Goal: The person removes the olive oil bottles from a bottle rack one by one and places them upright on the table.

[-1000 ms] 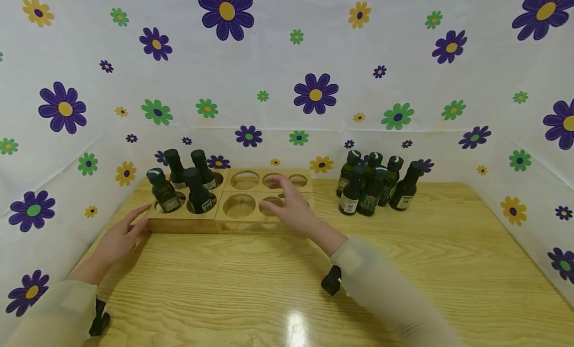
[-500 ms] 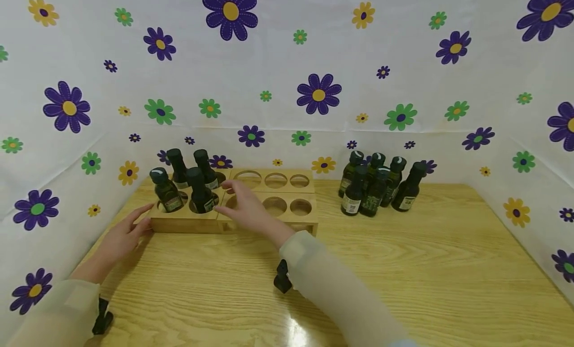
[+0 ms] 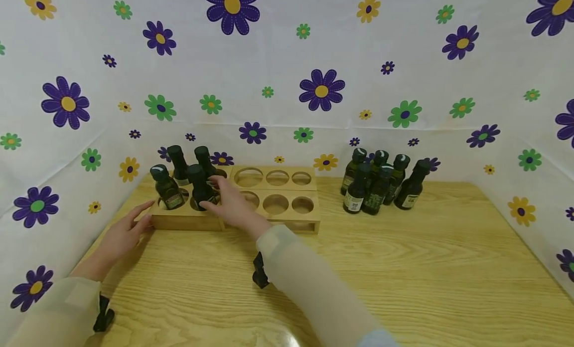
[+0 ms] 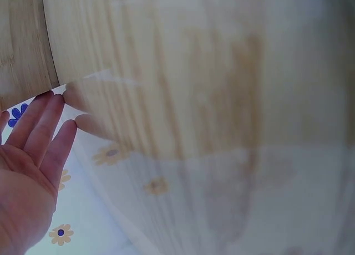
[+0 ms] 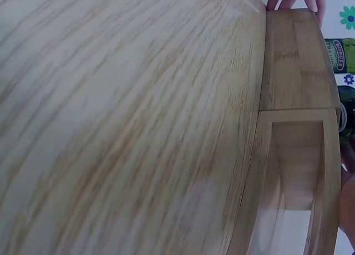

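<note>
My left hand [image 3: 121,240] has its fingers extended against the left front corner of a wooden rack [image 3: 188,223] with round holes. In the left wrist view its fingertips [image 4: 54,97] lie right at the rack's edge. My right hand [image 3: 230,205] reaches across from the right, thumb and fingers around a small dark glass bottle [image 3: 198,182] standing in the rack's front right hole. Beside it a green bottle [image 3: 168,192] leans in the front left hole. Behind them stand two dark bottles [image 3: 179,165] with black caps. The right wrist view shows only part of the right hand [image 5: 347,205].
A second wooden rack [image 3: 293,218] adjoins on the right, its round holes unfilled and its front open below. Several dark bottles [image 3: 375,195] stand clustered at the back right of the wood-grain table [image 3: 426,267]. A flowered cloth [image 3: 269,63] rises behind.
My right hand has moved left from above the second rack to the bottle in the first rack's front right hole. The left hand stays at the rack's corner.
</note>
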`<act>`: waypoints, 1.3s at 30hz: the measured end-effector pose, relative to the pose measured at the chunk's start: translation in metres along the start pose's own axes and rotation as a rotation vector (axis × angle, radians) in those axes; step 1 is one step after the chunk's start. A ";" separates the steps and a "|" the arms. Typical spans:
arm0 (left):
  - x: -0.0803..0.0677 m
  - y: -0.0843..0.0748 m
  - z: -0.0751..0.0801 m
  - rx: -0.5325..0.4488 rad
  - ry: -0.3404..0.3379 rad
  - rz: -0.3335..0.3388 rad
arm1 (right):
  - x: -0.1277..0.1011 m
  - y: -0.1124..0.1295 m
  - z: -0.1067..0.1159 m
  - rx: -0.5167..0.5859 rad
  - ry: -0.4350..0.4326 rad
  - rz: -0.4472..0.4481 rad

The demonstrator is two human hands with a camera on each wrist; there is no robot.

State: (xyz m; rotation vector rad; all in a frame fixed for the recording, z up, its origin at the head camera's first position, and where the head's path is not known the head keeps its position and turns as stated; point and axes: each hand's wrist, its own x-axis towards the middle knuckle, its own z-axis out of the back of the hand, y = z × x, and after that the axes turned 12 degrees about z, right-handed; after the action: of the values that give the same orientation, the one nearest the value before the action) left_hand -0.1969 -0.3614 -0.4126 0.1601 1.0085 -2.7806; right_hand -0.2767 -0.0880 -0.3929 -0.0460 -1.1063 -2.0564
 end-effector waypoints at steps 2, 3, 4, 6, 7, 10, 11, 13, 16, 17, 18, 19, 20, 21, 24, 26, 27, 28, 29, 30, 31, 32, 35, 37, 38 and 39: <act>0.000 0.000 0.000 -0.007 0.004 -0.003 | 0.002 0.001 -0.001 0.008 0.016 -0.011; 0.000 0.000 0.000 -0.010 0.006 -0.004 | 0.003 0.002 -0.002 0.011 0.027 -0.019; 0.000 0.000 0.000 -0.014 0.009 -0.006 | 0.004 0.003 -0.002 0.010 0.038 -0.025; 0.000 0.000 0.000 -0.017 0.010 -0.007 | 0.005 0.005 -0.002 0.005 0.061 -0.036; 0.000 0.000 0.001 -0.018 0.010 -0.007 | 0.005 0.006 -0.002 -0.003 0.073 -0.038; 0.000 0.000 0.001 -0.024 0.014 -0.012 | 0.005 0.006 -0.001 -0.022 0.086 -0.037; 0.000 0.000 0.001 -0.020 0.013 -0.010 | 0.005 0.006 -0.001 -0.032 0.087 -0.035; 0.000 0.000 0.000 -0.012 0.012 -0.006 | 0.005 0.005 -0.001 -0.056 0.086 -0.036; 0.000 0.000 -0.001 0.000 0.011 -0.001 | 0.005 0.002 -0.002 -0.098 0.086 -0.033; -0.001 0.000 -0.002 0.000 0.013 -0.003 | 0.005 0.001 -0.003 -0.111 0.085 -0.032; -0.001 -0.001 -0.002 -0.004 0.017 -0.004 | 0.005 0.001 -0.003 -0.122 0.083 -0.031; -0.001 -0.001 -0.002 -0.004 0.017 -0.008 | 0.006 0.000 -0.004 -0.128 0.080 -0.030; -0.001 -0.001 -0.002 -0.005 0.018 -0.012 | 0.006 -0.001 -0.005 -0.133 0.076 -0.025; -0.001 -0.002 -0.002 -0.006 0.021 -0.016 | 0.006 -0.001 -0.005 -0.137 0.071 -0.022; -0.001 -0.003 -0.002 -0.008 0.023 -0.016 | 0.007 -0.002 -0.006 -0.133 0.061 -0.020; -0.001 -0.004 -0.001 -0.007 0.025 -0.017 | 0.007 -0.001 -0.006 -0.132 0.059 -0.021; -0.001 -0.004 -0.001 -0.007 0.028 -0.018 | 0.007 -0.001 -0.006 -0.133 0.062 -0.023; -0.001 -0.003 -0.001 -0.009 0.030 -0.019 | 0.007 -0.001 -0.006 -0.134 0.064 -0.025; -0.001 -0.003 -0.001 -0.006 0.030 -0.021 | 0.006 0.000 -0.006 -0.136 0.066 -0.025; -0.001 -0.002 -0.001 -0.004 0.029 -0.021 | 0.006 0.000 -0.006 -0.138 0.067 -0.026; 0.000 -0.002 0.000 -0.004 0.030 -0.022 | 0.006 0.001 -0.006 -0.140 0.067 -0.022; 0.000 -0.001 0.000 -0.005 0.029 -0.022 | 0.006 0.001 -0.006 -0.141 0.066 -0.016; 0.001 0.002 0.000 0.000 0.022 -0.020 | 0.005 0.001 -0.007 -0.140 0.054 0.012; 0.001 0.002 0.000 -0.003 0.019 -0.017 | 0.005 0.000 -0.008 -0.143 0.041 0.031; 0.001 0.003 0.000 -0.005 0.018 -0.016 | 0.005 0.000 -0.008 -0.140 0.034 0.040; 0.001 0.003 0.000 -0.006 0.019 -0.016 | 0.004 0.000 -0.008 -0.134 0.025 0.047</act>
State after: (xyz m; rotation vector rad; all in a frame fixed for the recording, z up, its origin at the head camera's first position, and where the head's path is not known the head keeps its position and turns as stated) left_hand -0.1969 -0.3639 -0.4147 0.1779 1.0276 -2.7953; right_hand -0.2770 -0.0967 -0.3967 -0.1115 -0.9421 -2.0806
